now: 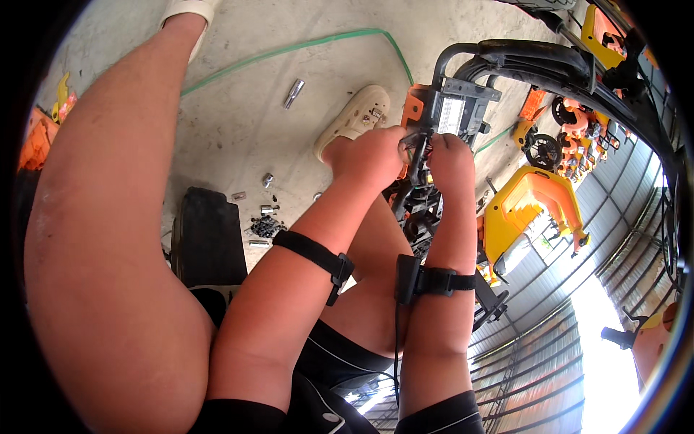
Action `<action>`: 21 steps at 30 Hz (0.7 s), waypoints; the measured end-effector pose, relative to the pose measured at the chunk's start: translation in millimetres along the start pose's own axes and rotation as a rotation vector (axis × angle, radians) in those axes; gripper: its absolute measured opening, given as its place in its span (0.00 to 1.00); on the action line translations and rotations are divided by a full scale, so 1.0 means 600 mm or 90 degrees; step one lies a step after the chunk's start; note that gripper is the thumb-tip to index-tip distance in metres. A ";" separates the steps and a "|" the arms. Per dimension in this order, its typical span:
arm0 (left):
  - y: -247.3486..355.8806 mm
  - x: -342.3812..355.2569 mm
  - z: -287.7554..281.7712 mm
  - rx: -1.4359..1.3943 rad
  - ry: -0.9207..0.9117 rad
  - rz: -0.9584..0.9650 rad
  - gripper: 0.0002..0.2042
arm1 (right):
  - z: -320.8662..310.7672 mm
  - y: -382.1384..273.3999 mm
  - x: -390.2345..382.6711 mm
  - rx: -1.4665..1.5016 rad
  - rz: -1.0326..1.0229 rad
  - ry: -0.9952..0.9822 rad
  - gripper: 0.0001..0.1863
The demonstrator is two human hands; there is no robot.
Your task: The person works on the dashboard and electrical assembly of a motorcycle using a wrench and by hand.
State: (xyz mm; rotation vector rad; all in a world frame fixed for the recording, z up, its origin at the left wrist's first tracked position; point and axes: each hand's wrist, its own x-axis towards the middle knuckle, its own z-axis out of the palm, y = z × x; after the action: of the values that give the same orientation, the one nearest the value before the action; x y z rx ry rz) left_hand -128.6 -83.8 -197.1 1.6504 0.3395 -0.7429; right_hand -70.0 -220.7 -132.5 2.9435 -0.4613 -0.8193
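While both hands are up at the black bike frame [463,50], a dark bar [418,168] stands between them, tilted a little, its long side running away from the person. The left hand [383,150] is on its left, the right hand [452,160] on its right, and both look about as near. Their fingers are curled, but I cannot tell what they pinch. Just past them, a black box with a white label [452,114] and an orange piece [413,105] block the far side. A shoe [370,105] is near the left hand; a metal socket [294,94] lies farther left on the floor [246,130].
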 end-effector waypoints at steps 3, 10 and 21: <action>-0.007 0.016 -0.010 -0.063 -0.022 0.019 0.10 | -0.009 -0.016 0.001 -0.037 0.000 -0.017 0.19; -0.004 0.033 -0.011 -0.051 -0.070 0.018 0.08 | -0.030 -0.031 0.007 -0.087 -0.005 -0.060 0.19; 0.024 0.093 -0.046 0.081 -0.168 0.001 0.09 | -0.045 -0.021 0.039 -0.148 -0.086 -0.140 0.17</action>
State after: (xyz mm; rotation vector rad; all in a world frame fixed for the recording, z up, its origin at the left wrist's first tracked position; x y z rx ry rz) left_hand -70.4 -70.9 -220.0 1.6466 0.1049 -0.9847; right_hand -33.8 -216.5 -122.1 2.7058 -0.1639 -1.1340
